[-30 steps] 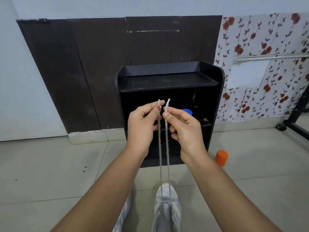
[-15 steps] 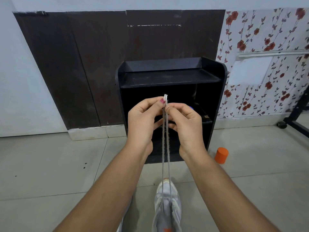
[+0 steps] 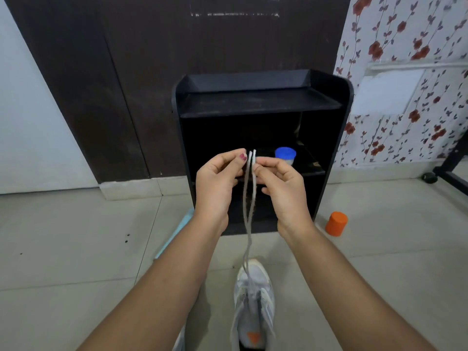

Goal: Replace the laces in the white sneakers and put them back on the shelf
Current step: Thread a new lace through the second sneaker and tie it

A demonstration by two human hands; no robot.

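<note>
Beside black shelf [image 3: 258,102], orange cup [image 3: 336,223].

Orange cylinder [image 3: 336,223] upright on pale tiled floor [image 3: 63,236] at right, blue-lidded jar [image 3: 285,154] farther back at centre, dark wood panel [image 3: 126,72] on far wall, red-flowered wallpaper [image 3: 405,34] to its right, black wheeled frame [image 3: 450,171] at right edge.
</note>
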